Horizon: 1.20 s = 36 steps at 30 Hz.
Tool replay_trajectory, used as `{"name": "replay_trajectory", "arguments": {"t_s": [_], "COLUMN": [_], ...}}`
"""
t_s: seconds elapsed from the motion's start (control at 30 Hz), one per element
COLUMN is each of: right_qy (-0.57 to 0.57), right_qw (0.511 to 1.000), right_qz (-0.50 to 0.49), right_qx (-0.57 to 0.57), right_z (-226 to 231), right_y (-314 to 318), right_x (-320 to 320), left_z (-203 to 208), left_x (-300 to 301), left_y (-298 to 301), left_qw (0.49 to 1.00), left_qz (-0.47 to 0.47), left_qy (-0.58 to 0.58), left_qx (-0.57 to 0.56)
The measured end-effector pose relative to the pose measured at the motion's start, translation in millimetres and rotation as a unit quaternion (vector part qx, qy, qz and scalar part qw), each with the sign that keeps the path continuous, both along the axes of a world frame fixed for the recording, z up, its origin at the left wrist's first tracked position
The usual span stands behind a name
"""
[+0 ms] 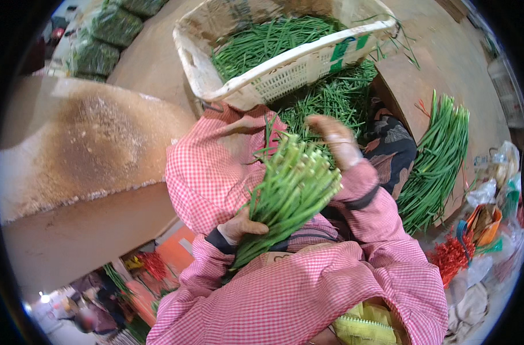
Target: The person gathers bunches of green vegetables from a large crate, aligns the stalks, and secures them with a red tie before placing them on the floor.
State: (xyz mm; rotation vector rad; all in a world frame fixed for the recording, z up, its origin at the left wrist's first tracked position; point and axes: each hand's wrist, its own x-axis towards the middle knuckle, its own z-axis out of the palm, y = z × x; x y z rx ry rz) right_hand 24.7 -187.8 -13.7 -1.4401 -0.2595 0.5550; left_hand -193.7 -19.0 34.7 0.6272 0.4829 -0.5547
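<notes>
My left hand (236,226) is wrapped round a thick bunch of garlic chives (291,190), its thumb lying across the stems. The pale cut ends fan out up and to the right, while the green lower part runs down against my lap. Just beyond those ends, my right hand (337,141) is raised, somewhat blurred, with its fingers stretched out and nothing visible in them. Beneath it lies a heap of loose green chive pieces (331,106) between my knees and the crate.
Ahead stands a white plastic crate (201,77) part-filled with chives. A chive bundle (437,161) with a red tie lies at right, near red ties (452,259) and plastic bags (483,192). A stained board (101,138) is at left; bagged greens (115,26) sit behind it.
</notes>
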Motion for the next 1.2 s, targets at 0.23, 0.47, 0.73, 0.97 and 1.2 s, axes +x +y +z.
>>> {"name": "replay_trajectory", "arguments": {"t_s": [0.23,0.47,0.73,0.97,1.2], "right_qy": [-0.351,-0.281,-0.554,-0.248,-0.087], "right_qw": [0.89,0.955,0.781,0.961,0.875], "right_qz": [0.166,-0.016,0.1,0.014,0.389], "right_qx": [-0.239,-0.091,-0.272,-0.122,-0.274], "right_z": [66,13,99,45,65], "right_y": [-10,6,23,18,57], "right_x": [-58,-25,-16,49,19], "left_z": [3,16,11,10,8], "left_x": [-5,-12,-17,-18,-18], "left_y": [-3,-12,-25,-19,-25], "left_qw": [0.989,0.962,0.95,0.956,0.957], "left_qz": [0.06,0.094,0.152,0.128,0.112], "left_qy": [-0.055,-0.037,-0.056,-0.06,-0.067], "left_qx": [0.121,0.252,0.267,0.258,0.259]}}
